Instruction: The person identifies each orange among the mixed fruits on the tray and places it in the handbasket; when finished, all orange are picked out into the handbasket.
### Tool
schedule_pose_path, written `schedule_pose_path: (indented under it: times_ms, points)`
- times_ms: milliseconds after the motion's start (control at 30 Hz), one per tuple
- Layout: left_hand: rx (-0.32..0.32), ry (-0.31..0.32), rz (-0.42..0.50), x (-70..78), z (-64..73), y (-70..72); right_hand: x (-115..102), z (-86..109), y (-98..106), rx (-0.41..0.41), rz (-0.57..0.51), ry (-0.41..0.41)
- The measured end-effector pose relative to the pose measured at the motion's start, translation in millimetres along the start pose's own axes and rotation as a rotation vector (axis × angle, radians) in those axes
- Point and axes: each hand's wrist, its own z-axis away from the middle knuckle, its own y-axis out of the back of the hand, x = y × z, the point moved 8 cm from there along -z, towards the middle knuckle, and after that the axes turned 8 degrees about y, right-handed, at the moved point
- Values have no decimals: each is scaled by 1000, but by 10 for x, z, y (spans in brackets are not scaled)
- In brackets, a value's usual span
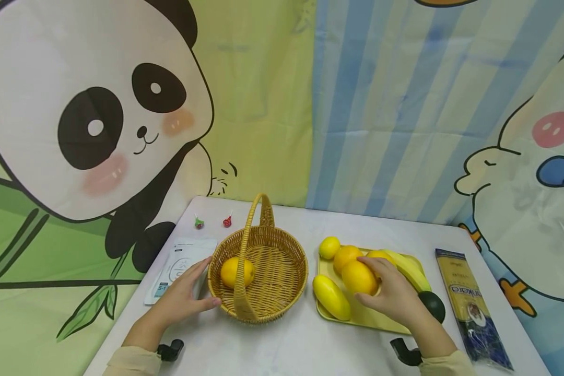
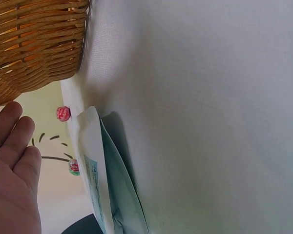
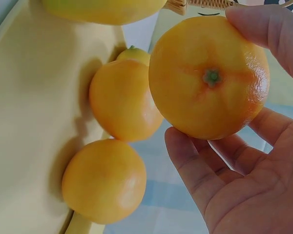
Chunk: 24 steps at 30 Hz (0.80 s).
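Observation:
My right hand (image 1: 397, 295) holds an orange (image 1: 359, 277) between thumb and fingers over the yellow tray (image 1: 380, 317). In the right wrist view the held orange (image 3: 210, 78) is lifted clear of the tray, its green stem spot showing. Two more oranges (image 3: 105, 181) sit behind it. My left hand (image 1: 180, 295) is at the left side of a wicker basket (image 1: 285, 300), its fingers extended and thumb spread along the wall. One orange fruit (image 1: 230, 272) lies inside the basket, partly behind the handle. The left wrist view shows the fingers (image 2: 9, 124) by the basket's underside.
The tray also carries a lemon (image 1: 329, 247), a long yellow fruit (image 1: 331, 297), bananas (image 1: 412, 272) and a dark green fruit (image 1: 432, 307). A packet (image 1: 472, 308) lies at right. Left stand a white pouch (image 1: 180, 261) and two lollipops, green (image 1: 199, 223) and red (image 1: 227, 222).

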Motion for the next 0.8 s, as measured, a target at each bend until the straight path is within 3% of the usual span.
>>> schedule_pose_path:
  times_ms: [500, 800]
  points:
    - [16, -21, -2, 24, 4, 0, -255, -184, -59, -3, -34, 52]
    - [7, 1, -13, 4, 2, -1, -489, -374, -69, -15, -50, 89]
